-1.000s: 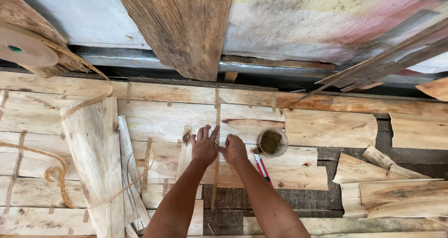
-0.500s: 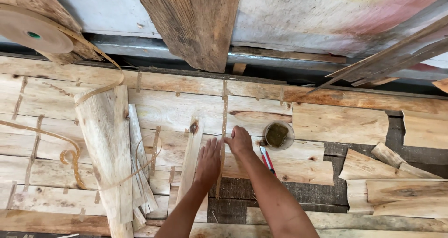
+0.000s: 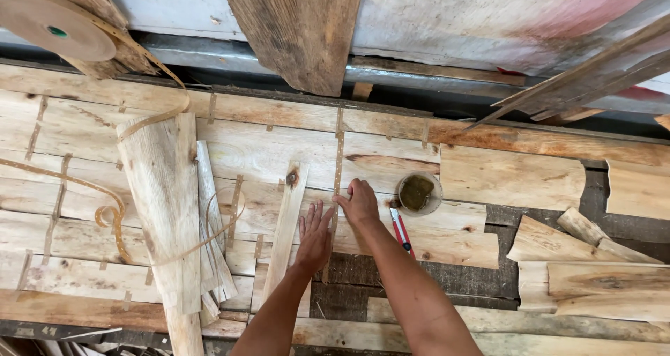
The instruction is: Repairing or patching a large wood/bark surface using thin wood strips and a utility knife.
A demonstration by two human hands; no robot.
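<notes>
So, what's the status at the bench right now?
Left hand flat on veneer sheet. Right hand pressing tape strip along the seam. Small cup and red tool just right, not blocking.

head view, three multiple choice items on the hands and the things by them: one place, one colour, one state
1. Where is the small round cup?
A. right of the right hand
B. on the brown paper tape roll
C. under the left hand
2. What colour is the slim cutter handle?
A. green
B. red
C. black
3. How does the left hand lie?
A. fist
B. flat, fingers spread
C. lifted, holding a board

A: cup sits just right of that hand. B: handle shows red. B: palm lies down on the pale wood veneer sheets.
</notes>
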